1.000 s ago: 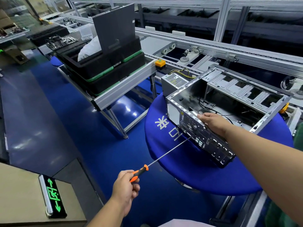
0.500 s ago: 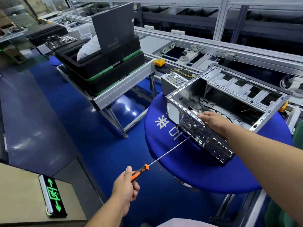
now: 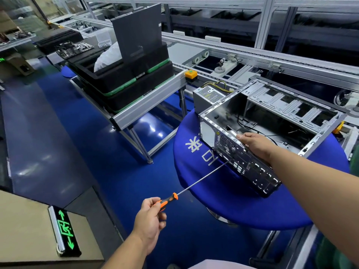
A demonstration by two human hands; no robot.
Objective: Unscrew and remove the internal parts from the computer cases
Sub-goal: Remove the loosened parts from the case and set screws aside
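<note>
Orange-handled screwdriver (image 3: 168,200) clenched in left hand (image 3: 150,220), tip at case (image 3: 272,131) rear panel, screw not out yet. Case on blue bench (image 3: 223,200), mostly gutted, few cables left. Right hand (image 3: 256,144) fingers grasping rear edge.

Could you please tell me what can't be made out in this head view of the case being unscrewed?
- Screw at the screwdriver tip: too small against the case rear panel.
- Right hand fingers: they curl over the case edge, out of sight.
- Case floor: the hand and dark shadow hide what parts remain.
- Power supply: its lower part sits behind the case.
- Table base: hidden under the blue top.
</note>
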